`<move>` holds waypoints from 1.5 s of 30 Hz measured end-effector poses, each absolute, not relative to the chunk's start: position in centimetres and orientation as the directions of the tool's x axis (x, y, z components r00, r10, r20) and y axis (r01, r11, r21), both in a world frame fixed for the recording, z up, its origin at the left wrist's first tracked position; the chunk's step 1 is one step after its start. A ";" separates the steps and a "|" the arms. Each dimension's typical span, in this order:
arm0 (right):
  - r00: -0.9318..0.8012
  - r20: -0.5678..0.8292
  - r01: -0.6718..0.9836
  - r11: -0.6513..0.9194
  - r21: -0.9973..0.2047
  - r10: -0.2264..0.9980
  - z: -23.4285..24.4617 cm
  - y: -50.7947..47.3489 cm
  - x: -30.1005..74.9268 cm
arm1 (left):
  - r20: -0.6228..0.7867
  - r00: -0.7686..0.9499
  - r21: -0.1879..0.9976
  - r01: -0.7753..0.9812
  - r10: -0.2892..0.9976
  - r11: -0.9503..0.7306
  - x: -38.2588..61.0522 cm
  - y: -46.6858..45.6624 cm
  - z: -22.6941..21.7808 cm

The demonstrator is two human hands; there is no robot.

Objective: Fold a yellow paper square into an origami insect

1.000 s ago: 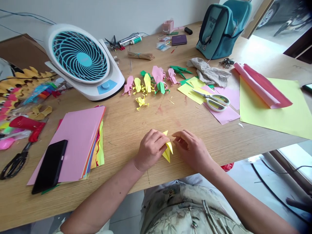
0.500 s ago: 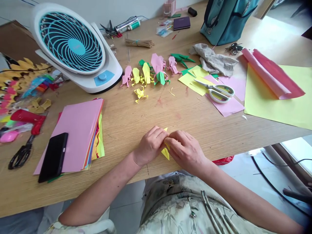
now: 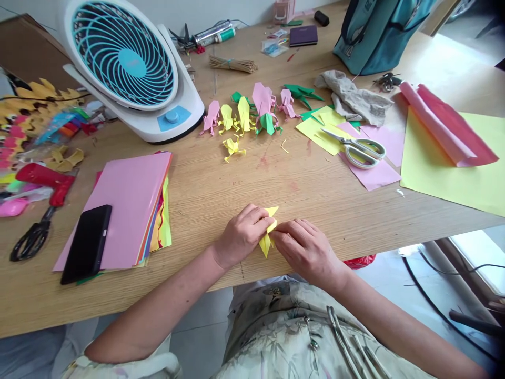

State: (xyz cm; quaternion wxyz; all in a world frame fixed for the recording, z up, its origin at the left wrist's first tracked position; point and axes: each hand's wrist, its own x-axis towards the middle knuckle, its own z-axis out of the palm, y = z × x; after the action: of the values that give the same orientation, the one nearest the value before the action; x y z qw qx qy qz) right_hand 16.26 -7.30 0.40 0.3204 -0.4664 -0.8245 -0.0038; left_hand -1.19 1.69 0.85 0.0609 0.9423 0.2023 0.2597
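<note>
So we've got the folded yellow paper (image 3: 271, 226) near the table's (image 3: 205, 210) six o'clock edge, our left hand's (image 3: 244, 231) fingers pinching its nine o'clock side, our right hand's (image 3: 307, 250) fingertips nipping around three; little yellow figure (image 3: 233, 147) at eleven.

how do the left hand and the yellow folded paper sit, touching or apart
Touching: the head view shows the left hand gripping the yellow folded paper, with no gap between them.

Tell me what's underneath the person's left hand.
The left hand partly covers a folded yellow paper, whose pointed ends stick out over the wooden table. The paper's covered part and anything beneath the palm can't be seen.
</note>
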 end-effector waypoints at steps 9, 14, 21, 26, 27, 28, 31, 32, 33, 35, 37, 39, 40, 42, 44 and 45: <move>-0.366 0.487 0.748 0.562 -0.353 0.793 0.1 -7.9 16.0 | 0.285 0.888 0.269 0.286 0.360 -0.920 -2.6 1.8 2.3; -0.356 0.483 0.761 0.548 -0.347 0.800 0.1 -8.0 16.2 | 0.315 0.858 0.166 0.372 0.407 -0.913 -1.6 1.0 1.9; -0.307 0.411 0.765 0.480 -0.430 0.858 -0.3 -8.9 16.1 | 0.407 0.802 0.220 0.380 0.438 -0.898 -1.0 0.6 1.2; -0.304 0.365 0.749 0.457 -0.479 0.880 0.2 -7.9 16.5 | 0.397 0.780 0.344 0.363 0.484 -0.866 -1.1 0.7 0.8; -0.302 0.365 0.752 0.456 -0.477 0.880 0.3 -7.7 16.7 | 0.397 0.777 0.358 0.360 0.489 -0.862 -1.1 0.7 0.7; -0.305 0.366 0.754 0.458 -0.470 0.879 0.4 -7.4 16.9 | 0.397 0.774 0.369 0.357 0.493 -0.858 -1.1 0.8 0.7; -0.348 0.378 0.757 0.495 -0.427 0.858 0.4 -7.0 17.5 | 0.397 0.770 0.387 0.352 0.499 -0.852 -1.2 0.8 0.7; -0.360 0.386 0.757 0.508 -0.411 0.849 0.4 -6.9 17.6 | 0.397 0.770 0.390 0.352 0.500 -0.851 -1.2 0.8 0.7; -0.367 0.397 0.758 0.518 -0.397 0.841 0.4 -6.9 17.7 | 0.397 0.769 0.392 0.351 0.501 -0.850 -1.2 0.8 0.7; -0.364 0.418 0.758 0.526 -0.386 0.832 0.3 -6.7 17.7 | 0.399 0.768 0.394 0.349 0.501 -0.850 -1.2 0.8 0.7; -0.353 0.430 0.757 0.524 -0.391 0.831 0.2 -6.6 17.6 | 0.401 0.766 0.396 0.349 0.502 -0.849 -1.2 0.9 0.6; -0.347 0.432 0.756 0.521 -0.397 0.833 0.2 -6.6 17.5 | 0.397 0.765 0.403 0.351 0.507 -0.845 -1.2 0.9 0.6; -0.345 0.431 0.755 0.519 -0.401 0.834 0.2 -6.5 17.4 | 0.388 0.769 0.408 0.351 0.508 -0.843 -1.3 0.8 0.7; -0.336 0.434 0.753 0.515 -0.409 0.836 0.2 -6.5 17.4 | 0.369 0.781 0.409 0.350 0.504 -0.843 -1.6 0.7 1.0; -0.325 0.441 0.753 0.511 -0.414 0.836 0.2 -6.4 17.3 | 0.363 0.793 0.395 0.344 0.489 -0.852 -2.0 0.3 1.5; -0.321 0.444 0.754 0.509 -0.414 0.837 0.2 -6.4 17.3 | 0.372 0.794 0.384 0.339 0.480 -0.859 -2.2 0.1 1.7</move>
State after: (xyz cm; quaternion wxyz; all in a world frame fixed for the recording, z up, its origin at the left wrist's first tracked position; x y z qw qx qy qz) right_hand 17.28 -6.41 0.21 0.3138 -0.4909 -0.8101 0.0655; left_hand -2.16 0.09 1.71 0.1506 0.9351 0.2191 0.2343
